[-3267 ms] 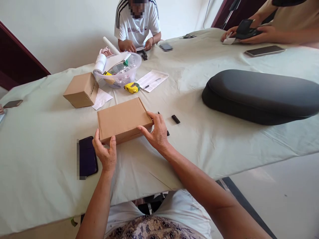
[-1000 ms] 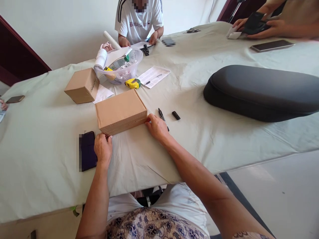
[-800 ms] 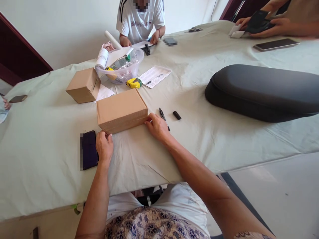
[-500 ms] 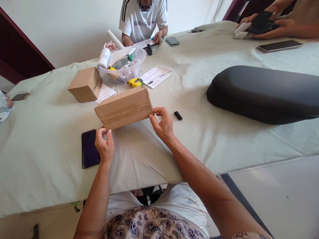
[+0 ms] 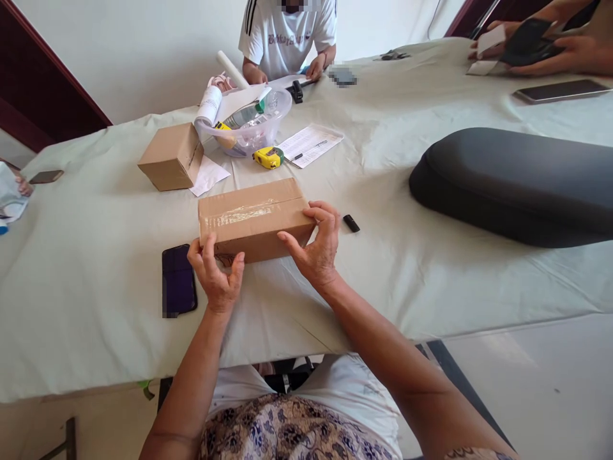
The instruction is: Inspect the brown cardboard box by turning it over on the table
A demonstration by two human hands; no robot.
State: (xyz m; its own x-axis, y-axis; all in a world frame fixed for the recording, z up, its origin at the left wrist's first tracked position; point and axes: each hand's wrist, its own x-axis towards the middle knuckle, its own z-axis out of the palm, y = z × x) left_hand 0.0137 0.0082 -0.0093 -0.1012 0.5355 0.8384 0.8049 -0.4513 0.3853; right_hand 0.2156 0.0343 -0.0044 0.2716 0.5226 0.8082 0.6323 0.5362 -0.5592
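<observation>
A brown cardboard box (image 5: 261, 214) with shiny clear tape along its top is between my two hands in the head view. My left hand (image 5: 218, 275) grips its near left corner, fingers on the top edge and thumb against the near side. On the right end, my right hand (image 5: 318, 246) holds the box with fingers over the edge and thumb at the near side. Just left of my left hand lies a dark phone (image 5: 179, 281). A small black piece (image 5: 351, 223) rests right of my right hand. The underside of the box is hidden.
Behind stand a second cardboard box (image 5: 171, 156) and a clear plastic basin (image 5: 280, 105) with bottles and rolls. A yellow tape measure (image 5: 268, 158) sits beside a paper sheet (image 5: 313, 144). A black cushion (image 5: 517, 185) fills the right. A person (image 5: 290, 38) sits across; others' hands show at the sides.
The box has turned over in my hands, from a tilted, raised pose to its taped face upward, and come lower. My left hand has shifted right. The camera view has swung slightly left.
</observation>
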